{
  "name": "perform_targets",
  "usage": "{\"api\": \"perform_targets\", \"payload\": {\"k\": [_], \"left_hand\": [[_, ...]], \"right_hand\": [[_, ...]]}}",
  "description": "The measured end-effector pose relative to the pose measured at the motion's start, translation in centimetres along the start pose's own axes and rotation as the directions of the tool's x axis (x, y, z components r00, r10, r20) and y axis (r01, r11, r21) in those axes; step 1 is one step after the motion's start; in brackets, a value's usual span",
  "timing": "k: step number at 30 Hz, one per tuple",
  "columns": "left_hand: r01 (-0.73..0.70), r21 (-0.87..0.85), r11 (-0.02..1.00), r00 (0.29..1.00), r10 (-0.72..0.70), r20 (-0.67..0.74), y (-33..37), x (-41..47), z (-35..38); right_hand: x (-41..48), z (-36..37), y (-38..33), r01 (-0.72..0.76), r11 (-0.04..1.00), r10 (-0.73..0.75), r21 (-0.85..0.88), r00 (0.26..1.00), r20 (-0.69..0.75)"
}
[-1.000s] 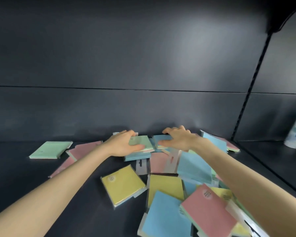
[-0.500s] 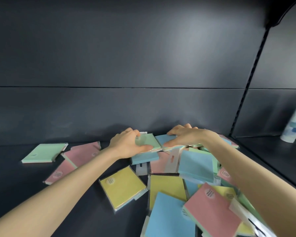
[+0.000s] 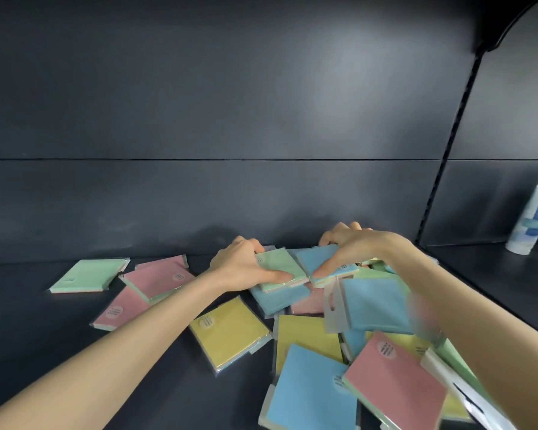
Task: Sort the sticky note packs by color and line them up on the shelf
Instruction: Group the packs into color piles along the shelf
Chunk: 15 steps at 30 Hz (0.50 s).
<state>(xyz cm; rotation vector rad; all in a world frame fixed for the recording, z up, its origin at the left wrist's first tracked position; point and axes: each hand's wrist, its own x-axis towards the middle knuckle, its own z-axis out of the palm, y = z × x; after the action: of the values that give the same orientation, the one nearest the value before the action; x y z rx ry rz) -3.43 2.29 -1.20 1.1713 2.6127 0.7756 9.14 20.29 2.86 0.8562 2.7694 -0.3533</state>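
Observation:
Sticky note packs lie in a loose heap on the dark shelf (image 3: 59,352). My left hand (image 3: 239,268) grips a green pack (image 3: 280,266) at the back of the heap, thumb on its front edge. Beside it my right hand (image 3: 351,249) grips a blue pack (image 3: 320,260), thumb on top. The two packs touch side by side. To the left lie a green pack (image 3: 89,276) and two pink packs (image 3: 157,279). Yellow (image 3: 229,333), blue (image 3: 311,392) and pink (image 3: 395,383) packs fill the front.
The shelf's dark back wall (image 3: 199,197) rises just behind my hands. A slotted upright (image 3: 448,144) divides the shelving at the right. A white bottle with a blue label (image 3: 531,218) stands on the right bay.
Both hands have closed on their packs and lifted them slightly from the heap. My view has shifted a little, so the bottle at the right sits higher.

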Motion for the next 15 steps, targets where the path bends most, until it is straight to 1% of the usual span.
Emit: {"api": "perform_targets", "payload": {"k": [2,4,8,11,13,15], "left_hand": [[-0.004,-0.017,1.000,1.000,0.004,0.008,0.2,-0.3,-0.1],[-0.007,-0.063,0.998,1.000,0.008,0.016,0.1,-0.5,-0.2],[-0.028,-0.174,0.984,0.999,0.034,0.032,-0.1,-1.0,-0.5],[-0.049,-0.228,0.972,0.999,0.053,0.012,0.1,-1.4,-1.0],[-0.048,-0.261,0.964,0.999,0.047,-0.011,0.0,-1.6,-1.4],[-0.035,-0.308,0.951,0.999,0.025,-0.037,-0.1,-1.8,-1.6]], "right_hand": [[0.1,0.2,0.1,0.000,0.999,0.001,0.036,1.000,-0.018],[0.1,0.6,0.1,0.007,0.993,-0.002,0.114,0.999,-0.046],[0.0,1.0,0.3,0.085,0.957,-0.056,0.277,0.992,-0.113],[-0.6,0.9,0.0,0.172,0.911,-0.101,0.375,0.974,-0.203],[-0.8,0.9,0.0,0.224,0.885,-0.115,0.408,0.955,-0.275],[-1.2,0.9,-0.2,0.250,0.871,-0.122,0.423,0.944,-0.308]]}}
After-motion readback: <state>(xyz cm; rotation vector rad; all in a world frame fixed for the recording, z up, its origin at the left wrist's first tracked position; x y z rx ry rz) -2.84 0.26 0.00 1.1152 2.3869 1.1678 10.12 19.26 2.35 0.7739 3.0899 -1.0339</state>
